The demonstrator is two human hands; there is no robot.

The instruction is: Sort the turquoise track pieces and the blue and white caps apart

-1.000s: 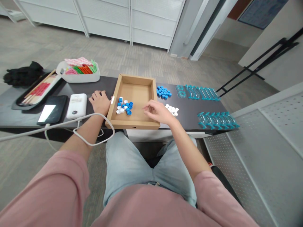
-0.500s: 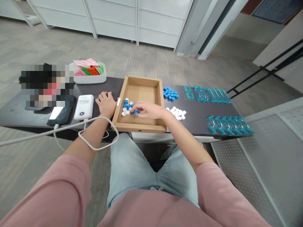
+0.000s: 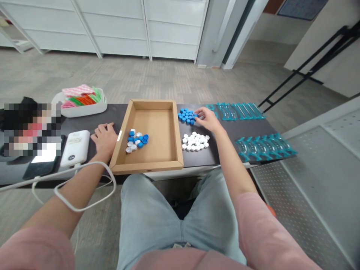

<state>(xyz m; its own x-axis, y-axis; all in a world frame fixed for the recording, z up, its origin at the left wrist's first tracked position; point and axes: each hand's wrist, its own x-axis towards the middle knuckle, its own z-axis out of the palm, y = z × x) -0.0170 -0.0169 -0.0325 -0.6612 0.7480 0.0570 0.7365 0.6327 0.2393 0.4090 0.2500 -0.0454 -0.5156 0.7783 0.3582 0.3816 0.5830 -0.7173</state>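
Note:
My right hand is at the right edge of a tight cluster of blue hexagonal pieces, its thumb and fingers closed around a blue piece there. A cluster of white hexagonal pieces lies just nearer to me. My left hand rests on the table beside the cardboard box, fingers apart and holding nothing. Inside the shallow open cardboard box, blue and white pieces lie mixed against the left side.
Teal-edged clear parts stand in rows at the far right, with more teal parts nearer. On the left are a white power bank with a looping cable, a phone and a white basket of colourful sticks.
My right hand has moved from the mixed pieces in the box rightward to the blue cluster. My left hand stays by the box. The camera view has shifted.

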